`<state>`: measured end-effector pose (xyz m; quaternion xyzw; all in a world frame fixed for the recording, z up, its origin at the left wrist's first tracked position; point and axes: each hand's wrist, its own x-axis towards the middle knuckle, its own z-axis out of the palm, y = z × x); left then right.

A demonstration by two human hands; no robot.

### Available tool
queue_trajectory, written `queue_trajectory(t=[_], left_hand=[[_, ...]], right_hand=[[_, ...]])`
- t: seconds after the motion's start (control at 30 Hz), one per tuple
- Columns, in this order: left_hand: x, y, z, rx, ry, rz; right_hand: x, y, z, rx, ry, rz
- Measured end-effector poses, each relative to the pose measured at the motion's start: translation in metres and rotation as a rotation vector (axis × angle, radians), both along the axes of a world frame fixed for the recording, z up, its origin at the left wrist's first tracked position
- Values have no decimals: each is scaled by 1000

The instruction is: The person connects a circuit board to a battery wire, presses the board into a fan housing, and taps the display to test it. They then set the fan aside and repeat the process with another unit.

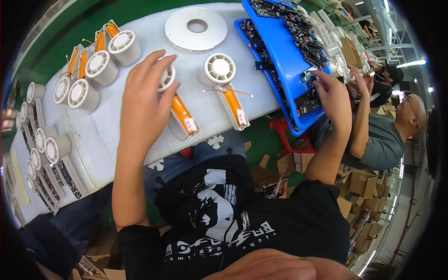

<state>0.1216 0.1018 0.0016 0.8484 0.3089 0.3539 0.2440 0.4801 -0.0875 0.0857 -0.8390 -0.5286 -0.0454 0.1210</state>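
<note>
My left hand (144,98) curls around the round vented head of a white fan-like housing (167,78), its thumb and fingers on either side. An orange-wrapped battery (182,112) lies in that housing's open handle. Over the upper blue tray (287,70), my right hand (332,95) hovers with thumb and forefinger apart, close to the black circuit boards (305,100). No board shows clearly between its fingertips. Between my hands lies a similar white housing (219,69), with an orange battery (232,101) and thin red wires in its handle.
A roll of white tape (196,29) lies on the white table (154,23). Several more white housings (98,67) stand at the left, some fitted with boards. Another blue tray (242,29) sits beneath the upper one. A person (380,130) works at my right; cardboard boxes (361,184) cover the floor.
</note>
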Motion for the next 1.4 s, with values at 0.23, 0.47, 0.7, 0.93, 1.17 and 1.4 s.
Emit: queue_trajectory(t=[0.23, 0.47, 0.7, 0.93, 1.17, 1.4], left_hand=[[-51, -12, 21, -74, 209, -24], [-62, -37, 22, 61, -115, 169], [-42, -101, 33, -853, -411, -220], [-86, -97, 9, -1065, -896, 65], [-113, -91, -15, -995, -659, 271], [-110, -82, -16, -1142, -855, 118]], right_hand=[[14, 24, -4, -36, -114, 244], [-39, 22, 18, 302, -298, 587], [-175, 25, -39, 571, 274, 1345], [-221, 68, -72, 473, 409, 1015], [-268, 94, -61, 215, 403, 884], [-281, 94, -72, 205, 262, 769]])
